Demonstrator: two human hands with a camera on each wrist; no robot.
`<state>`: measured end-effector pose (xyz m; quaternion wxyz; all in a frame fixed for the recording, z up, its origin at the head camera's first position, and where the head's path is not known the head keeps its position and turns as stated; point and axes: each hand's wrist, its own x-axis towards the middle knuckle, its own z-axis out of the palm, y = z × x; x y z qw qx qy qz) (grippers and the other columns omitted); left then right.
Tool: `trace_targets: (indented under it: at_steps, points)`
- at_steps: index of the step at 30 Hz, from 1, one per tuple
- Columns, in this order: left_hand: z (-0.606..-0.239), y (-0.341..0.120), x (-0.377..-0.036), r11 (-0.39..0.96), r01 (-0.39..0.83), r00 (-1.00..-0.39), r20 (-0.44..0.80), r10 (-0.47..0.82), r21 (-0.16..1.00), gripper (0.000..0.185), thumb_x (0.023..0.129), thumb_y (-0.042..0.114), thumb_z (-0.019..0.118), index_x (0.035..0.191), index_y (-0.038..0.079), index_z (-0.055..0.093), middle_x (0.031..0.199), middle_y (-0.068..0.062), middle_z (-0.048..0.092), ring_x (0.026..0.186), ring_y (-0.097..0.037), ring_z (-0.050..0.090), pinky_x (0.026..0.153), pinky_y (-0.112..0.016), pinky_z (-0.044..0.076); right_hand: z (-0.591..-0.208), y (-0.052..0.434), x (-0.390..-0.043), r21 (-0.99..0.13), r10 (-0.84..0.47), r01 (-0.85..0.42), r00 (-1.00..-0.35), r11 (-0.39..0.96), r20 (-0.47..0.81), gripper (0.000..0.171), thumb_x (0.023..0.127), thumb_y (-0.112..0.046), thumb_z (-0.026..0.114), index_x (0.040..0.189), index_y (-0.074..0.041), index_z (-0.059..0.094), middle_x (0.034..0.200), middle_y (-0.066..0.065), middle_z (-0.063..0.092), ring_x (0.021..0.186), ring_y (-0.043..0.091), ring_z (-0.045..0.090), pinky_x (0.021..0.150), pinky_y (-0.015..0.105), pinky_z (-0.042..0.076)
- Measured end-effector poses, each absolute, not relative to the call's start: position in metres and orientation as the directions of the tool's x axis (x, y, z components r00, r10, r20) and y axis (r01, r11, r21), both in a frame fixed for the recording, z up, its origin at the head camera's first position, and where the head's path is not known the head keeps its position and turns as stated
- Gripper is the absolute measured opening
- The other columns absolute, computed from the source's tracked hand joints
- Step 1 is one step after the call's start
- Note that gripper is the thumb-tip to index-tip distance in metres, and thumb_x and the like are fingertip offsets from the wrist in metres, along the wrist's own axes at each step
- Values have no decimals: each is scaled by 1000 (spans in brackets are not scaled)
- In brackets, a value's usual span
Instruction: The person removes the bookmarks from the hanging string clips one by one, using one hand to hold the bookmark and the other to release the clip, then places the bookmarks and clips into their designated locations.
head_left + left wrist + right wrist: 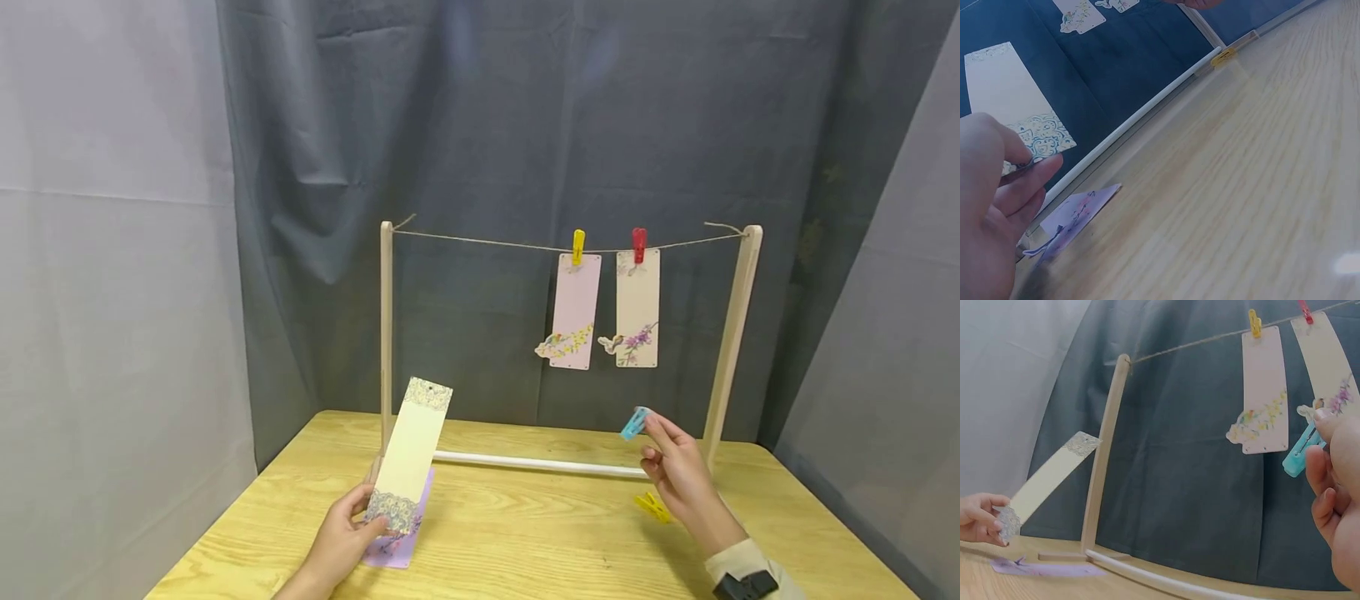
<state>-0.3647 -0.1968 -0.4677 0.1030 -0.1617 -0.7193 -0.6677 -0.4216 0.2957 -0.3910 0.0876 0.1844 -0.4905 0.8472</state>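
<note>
My left hand (339, 533) pinches a cream bookmark (408, 446) with lace patterns at both ends, holding it by its lower end, tilted above the table. Between thumb and fingers, my right hand (678, 471) holds a light blue clothespin (635, 423). Below the cream bookmark, a purple bookmark (397, 550) with a floral print lies on the table, partly covered in the head view. On the string (480, 240) hang a pink bookmark (576, 300) under a yellow clothespin (578, 247) and a beige one (637, 308) under a red clothespin (639, 245).
A wooden post (386, 333) stands at the left and another post (733, 342) at the right, joined low down by a white bar (540, 463). A loose yellow clothespin (653, 507) lies on the wooden table (525, 533) near my right hand. Dark curtains hang behind.
</note>
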Motion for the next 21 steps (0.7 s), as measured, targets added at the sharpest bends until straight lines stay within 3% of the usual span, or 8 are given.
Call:
trace_targets:
  at_steps: [8, 21]
  points:
    - [-472, -202, -361, 57, 392, -917, 384, 110, 918, 45, 93, -8, 65, 136, -15, 50, 129, -33, 56, 92, -37, 73, 81, -42, 59, -400, 303, -419, -852, -10, -330, -931, -407, 365, 22, 108, -20, 56, 121, -19, 74, 104, -1, 66, 64, 4, 52, 56, 16, 44]
    - [-472, -208, -359, 70, 333, -941, 328, 79, 940, 48, 94, -6, 67, 137, -16, 49, 117, -25, 65, 91, -39, 72, 80, -42, 60, -406, 316, -419, -898, 63, -333, -942, -288, 329, 20, 107, -23, 60, 117, -26, 77, 98, -5, 65, 65, 4, 54, 55, 16, 45]
